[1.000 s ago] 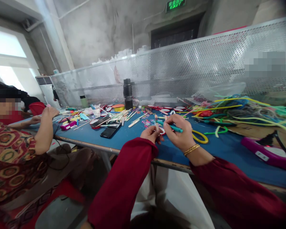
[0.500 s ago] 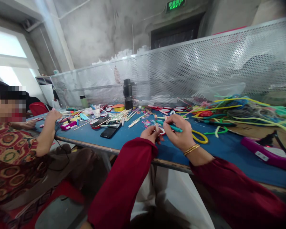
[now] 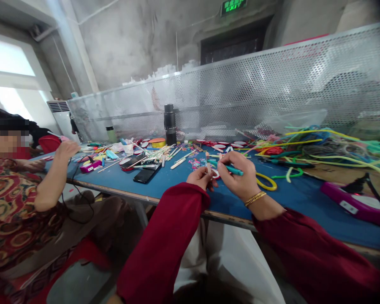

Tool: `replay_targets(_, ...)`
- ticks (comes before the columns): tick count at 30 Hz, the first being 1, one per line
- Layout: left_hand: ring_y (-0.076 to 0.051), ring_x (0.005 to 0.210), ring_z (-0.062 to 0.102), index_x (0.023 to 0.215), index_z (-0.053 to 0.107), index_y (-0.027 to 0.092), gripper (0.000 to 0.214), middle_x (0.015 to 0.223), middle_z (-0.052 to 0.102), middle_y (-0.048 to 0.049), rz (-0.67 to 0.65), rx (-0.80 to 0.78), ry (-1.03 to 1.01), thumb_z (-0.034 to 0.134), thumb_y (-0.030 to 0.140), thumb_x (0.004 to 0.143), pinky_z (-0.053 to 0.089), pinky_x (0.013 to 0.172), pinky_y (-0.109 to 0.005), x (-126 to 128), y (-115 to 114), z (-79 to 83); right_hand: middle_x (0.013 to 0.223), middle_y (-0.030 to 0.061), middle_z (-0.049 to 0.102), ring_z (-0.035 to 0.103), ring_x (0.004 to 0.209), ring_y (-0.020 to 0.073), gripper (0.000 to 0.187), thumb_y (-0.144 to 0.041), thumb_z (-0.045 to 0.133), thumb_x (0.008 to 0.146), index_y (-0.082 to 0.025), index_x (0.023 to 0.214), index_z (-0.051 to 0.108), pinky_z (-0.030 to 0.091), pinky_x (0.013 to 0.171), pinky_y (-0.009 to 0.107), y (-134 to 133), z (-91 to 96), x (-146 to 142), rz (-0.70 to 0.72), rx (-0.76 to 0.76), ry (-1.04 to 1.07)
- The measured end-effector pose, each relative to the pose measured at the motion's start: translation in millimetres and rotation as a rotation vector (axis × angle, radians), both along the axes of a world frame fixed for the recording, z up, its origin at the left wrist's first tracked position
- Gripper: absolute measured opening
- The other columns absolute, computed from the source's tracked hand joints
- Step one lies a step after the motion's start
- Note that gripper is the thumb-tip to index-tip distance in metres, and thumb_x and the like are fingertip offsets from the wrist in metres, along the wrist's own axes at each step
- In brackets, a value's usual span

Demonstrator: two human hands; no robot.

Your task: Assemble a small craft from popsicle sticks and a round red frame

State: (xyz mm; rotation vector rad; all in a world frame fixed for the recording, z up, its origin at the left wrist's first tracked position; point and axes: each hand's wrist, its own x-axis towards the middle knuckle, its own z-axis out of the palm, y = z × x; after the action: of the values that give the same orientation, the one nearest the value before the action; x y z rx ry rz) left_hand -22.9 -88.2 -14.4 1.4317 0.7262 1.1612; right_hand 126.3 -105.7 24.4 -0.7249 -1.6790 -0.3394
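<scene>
In the middle of the view, my left hand (image 3: 201,177) is closed around a small, pale flat stick (image 3: 208,164) that stands nearly upright with a pinkish end. Just right of those fingers shows part of a white disc with a red rim (image 3: 215,174); whether it is held I cannot tell. My right hand (image 3: 240,174), with a gold bracelet at the wrist, grips a teal pen-shaped tool (image 3: 235,170). Its tip points left, close to the stick. Small pink and blue bits (image 3: 195,164) lie behind my left hand, and a yellow loop (image 3: 266,181) is right of my right hand.
A phone (image 3: 146,174), pale sticks (image 3: 177,164) and a black flask (image 3: 169,124) stand or lie left of centre on the blue table (image 3: 114,182). Colourful strands (image 3: 323,145) and a purple power strip (image 3: 354,204) are at right. Another person (image 3: 22,198) sits at left.
My hands and what they hold look almost unmoved. At left, the other person's raised hand and forearm have shifted slightly up and to the left.
</scene>
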Motion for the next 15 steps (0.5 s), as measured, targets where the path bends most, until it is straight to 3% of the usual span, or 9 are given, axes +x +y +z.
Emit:
replay_targets(9,-0.008,0.047,0.054,0.09,0.064,0.018,0.041,0.066,0.066,0.001,0.005,-0.018,-0.02,0.072,0.058,0.086,0.033,0.048,-0.021,0.3,0.7,-0.7,0.069,0.0008,0.058,0.054,0.068,0.0205,0.018,-0.019,0.062,0.084,-0.026,0.073,0.05,0.043,0.067,0.038,0.5,0.0,1.1,-0.041,0.04,0.003)
replay_targets(15,-0.008,0.045,0.053,0.089,0.062,0.017,0.036,0.064,0.065,0.0016,-0.012,-0.003,-0.044,0.071,0.053,0.088,0.035,0.047,-0.02,0.7,2.0,-2.0,0.07,0.0011,0.058,0.056,0.069,0.0205,0.018,-0.02,0.061,0.086,-0.026,0.073,0.051,0.045,0.067,0.037,0.1,0.1,0.6,-0.005,0.032,-0.012)
